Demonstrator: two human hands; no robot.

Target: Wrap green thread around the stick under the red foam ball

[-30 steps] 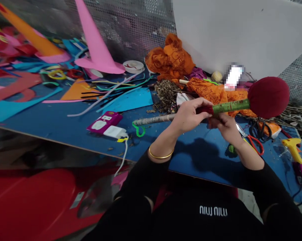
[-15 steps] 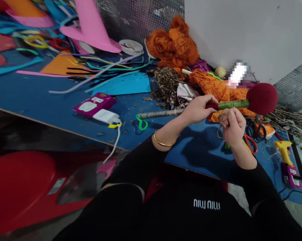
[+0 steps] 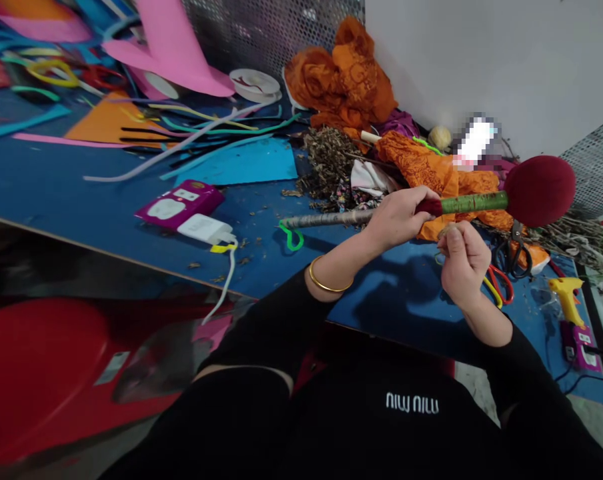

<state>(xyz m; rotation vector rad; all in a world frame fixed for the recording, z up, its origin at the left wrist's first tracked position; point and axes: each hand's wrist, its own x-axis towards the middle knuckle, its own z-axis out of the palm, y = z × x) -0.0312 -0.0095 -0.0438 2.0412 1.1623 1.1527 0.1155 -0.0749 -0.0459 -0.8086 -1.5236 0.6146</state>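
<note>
A long stick (image 3: 326,219) runs across above the table, its left part grey and rough. My left hand (image 3: 399,217), a gold bangle on its wrist, is closed around the stick's dark red wrapped part. Right of that hand comes a green wrapped band (image 3: 474,203), then a round dark red ball (image 3: 541,191) at the tip. Just below the green band, apart from it, my right hand (image 3: 464,260) is closed in a pinch. Something small and pale shows at its fingertips, too small to name. A bright green loop (image 3: 295,239) lies by the stick's left end.
Behind the stick lie orange cloth (image 3: 416,163) and dried plant matter (image 3: 326,163). Black-handled scissors (image 3: 516,253), red-and-yellow scissors (image 3: 499,287) and a yellow glue gun (image 3: 566,300) are at right. A purple power strip (image 3: 181,203) with a white plug lies left, near coloured foam sheets (image 3: 241,163).
The stick and its red ball have shifted a little to the right, with my left hand still around it. My right hand has drawn slightly down from the green band.
</note>
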